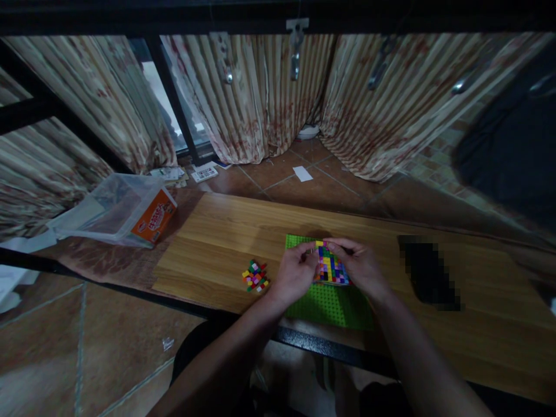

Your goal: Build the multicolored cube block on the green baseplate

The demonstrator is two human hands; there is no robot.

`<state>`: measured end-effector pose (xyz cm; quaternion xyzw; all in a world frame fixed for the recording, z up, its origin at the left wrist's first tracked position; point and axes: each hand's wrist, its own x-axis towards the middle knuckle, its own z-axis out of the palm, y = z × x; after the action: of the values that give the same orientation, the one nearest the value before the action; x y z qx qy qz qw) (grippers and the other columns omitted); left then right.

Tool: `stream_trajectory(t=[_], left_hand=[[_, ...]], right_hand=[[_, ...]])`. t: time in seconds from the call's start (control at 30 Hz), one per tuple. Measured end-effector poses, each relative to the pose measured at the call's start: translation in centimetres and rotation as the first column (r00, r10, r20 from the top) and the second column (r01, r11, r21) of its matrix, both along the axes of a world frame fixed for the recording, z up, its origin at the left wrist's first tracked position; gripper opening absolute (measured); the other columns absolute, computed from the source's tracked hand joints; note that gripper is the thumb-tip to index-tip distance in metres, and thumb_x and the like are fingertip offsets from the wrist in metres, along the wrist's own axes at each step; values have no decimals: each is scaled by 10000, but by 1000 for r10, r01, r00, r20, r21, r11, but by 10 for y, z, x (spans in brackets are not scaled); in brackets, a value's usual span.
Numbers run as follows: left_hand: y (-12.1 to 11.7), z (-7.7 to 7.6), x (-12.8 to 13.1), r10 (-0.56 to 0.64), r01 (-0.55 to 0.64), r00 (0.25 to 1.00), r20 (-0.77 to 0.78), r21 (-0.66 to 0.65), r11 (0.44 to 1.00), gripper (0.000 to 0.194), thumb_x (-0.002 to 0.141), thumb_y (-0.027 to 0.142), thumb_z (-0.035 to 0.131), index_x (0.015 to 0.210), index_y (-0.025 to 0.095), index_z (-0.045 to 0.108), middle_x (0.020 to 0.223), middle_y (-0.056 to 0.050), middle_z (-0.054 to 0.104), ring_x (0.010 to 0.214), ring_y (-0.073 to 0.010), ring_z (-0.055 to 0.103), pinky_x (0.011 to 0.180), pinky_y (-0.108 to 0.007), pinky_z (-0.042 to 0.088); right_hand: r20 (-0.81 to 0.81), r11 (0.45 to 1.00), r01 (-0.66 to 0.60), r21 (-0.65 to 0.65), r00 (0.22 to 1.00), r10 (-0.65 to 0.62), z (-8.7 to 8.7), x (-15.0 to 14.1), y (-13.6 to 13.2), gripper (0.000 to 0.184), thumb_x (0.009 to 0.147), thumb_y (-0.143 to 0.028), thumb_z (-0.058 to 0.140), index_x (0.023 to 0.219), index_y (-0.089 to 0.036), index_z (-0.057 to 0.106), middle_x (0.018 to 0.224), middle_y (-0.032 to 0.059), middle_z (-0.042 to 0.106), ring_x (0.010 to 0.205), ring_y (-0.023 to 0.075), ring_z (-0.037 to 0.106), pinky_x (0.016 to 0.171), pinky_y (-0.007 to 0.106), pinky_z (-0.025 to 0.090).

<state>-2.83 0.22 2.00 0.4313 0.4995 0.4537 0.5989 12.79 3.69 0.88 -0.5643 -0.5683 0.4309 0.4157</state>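
A small panel of multicoloured building bricks is between my hands, over a green studded baseplate. My left hand is closed on the panel's left side, thumb and fingers near its upper left corner. From the right, my right hand grips the panel, its fingertips at the upper edge. Yellow and pink bricks show along that edge. Whether a loose brick sits between the fingertips is too small to tell. Left of the baseplate lies a little pile of loose coloured bricks.
The wooden tabletop has a dark front edge. A pixelated black object lies on its right part. A clear plastic bin with an orange label stands at the left. Striped curtains hang behind, and a white paper lies on the tiled floor.
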Motion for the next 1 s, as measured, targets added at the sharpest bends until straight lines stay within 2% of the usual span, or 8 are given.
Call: stream_trajectory(t=[0.27, 0.4, 0.53, 0.63, 0.83, 1.0], left_hand=[[-3, -6, 3, 5, -7, 999, 38, 43, 999, 274, 845, 243, 556, 1037, 142, 723, 579, 33, 540, 497, -73, 434, 497, -192, 352], [-1, -4, 1, 16, -16, 999, 46, 5, 1000, 302, 838, 240, 554, 1077, 129, 704, 575, 33, 548, 473, -70, 434, 487, -190, 361], [0, 2, -1, 32, -33, 999, -22, -46, 998, 361, 837, 221, 549, 1160, 110, 666, 550, 41, 533, 451, -72, 428, 462, -188, 351], [0, 5, -2, 8, -11, 998, -56, -48, 999, 353, 844, 217, 537, 1152, 116, 676, 547, 37, 537, 460, -83, 445, 465, -194, 355], [-3, 2, -2, -24, 42, 987, -159, 108, 993, 328, 845, 203, 507, 1097, 157, 713, 694, -2, 646, 582, -116, 533, 559, -218, 419], [-3, -1, -4, -52, 86, 974, -220, 148, 985, 346, 863, 217, 482, 1123, 158, 702, 736, -9, 672, 619, -127, 554, 596, -226, 436]], right_hand=[[46, 998, -49, 28, 998, 48, -5, 2, -1, 284, 790, -458, 666, 906, -223, 777, 929, 50, 777, 841, 221, 706, 803, 368, 537], [41, 998, -66, 4, 997, 66, -5, 2, -1, 322, 809, -489, 642, 946, -227, 769, 937, 51, 772, 837, 225, 704, 791, 377, 541], [19, 997, -40, 73, 999, 39, -6, 3, 0, 382, 856, -517, 585, 1086, -248, 731, 1111, 66, 740, 1013, 238, 681, 917, 417, 509], [59, 989, -48, 138, 997, 40, -7, 3, 1, 377, 889, -513, 545, 1095, -253, 724, 1157, 68, 722, 1082, 238, 654, 978, 430, 475], [197, 956, -187, 225, 970, 143, -2, 1, 1, 320, 919, -441, 520, 1071, -252, 728, 1130, 61, 711, 1082, 221, 637, 978, 404, 463], [271, 952, -240, 188, 945, 185, -2, -2, 1, 296, 926, -406, 504, 1052, -269, 735, 1081, 48, 726, 1023, 217, 655, 934, 396, 479]])
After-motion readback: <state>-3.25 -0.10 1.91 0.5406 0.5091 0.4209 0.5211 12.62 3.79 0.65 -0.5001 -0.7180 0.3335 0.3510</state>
